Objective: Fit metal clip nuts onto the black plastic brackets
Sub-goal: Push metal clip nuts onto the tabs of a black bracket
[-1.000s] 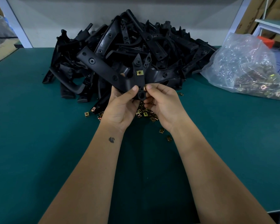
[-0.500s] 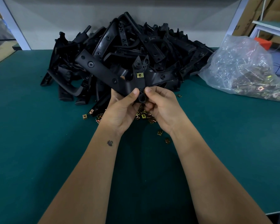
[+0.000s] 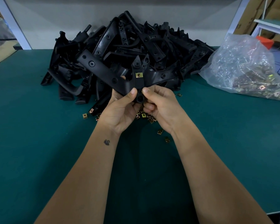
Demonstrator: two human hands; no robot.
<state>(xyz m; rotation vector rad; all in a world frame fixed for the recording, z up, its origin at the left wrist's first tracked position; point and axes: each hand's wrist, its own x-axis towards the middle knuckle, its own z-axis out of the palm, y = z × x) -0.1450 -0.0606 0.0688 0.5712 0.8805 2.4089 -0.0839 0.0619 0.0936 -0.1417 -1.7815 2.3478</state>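
Your thumbs (image 3: 132,92) are basically meeting at the bottom hub of the black plastic bracket (image 3: 103,70), one on each side of the little round boss there. Your left hand (image 3: 120,110) has its fingers curled up behind the bracket and the thumb pressed on the front, so it's a proper grip. Your right hand (image 3: 162,104) pinches the same hub from the right, fingers tucked in under it; can't tell if there's a clip nut hidden in that pinch.

The bracket is held up off the green table (image 3: 39,143), arms fanning out up-left and right, with one brass-coloured clip nut (image 3: 137,75) already sitting on the upright centre tab.

Right under your hands there's a scatter of loose clip nuts (image 3: 144,116) on the table. Behind is the big pile of black brackets (image 3: 136,46), and off to your right a clear plastic bag (image 3: 249,67) of more nuts.
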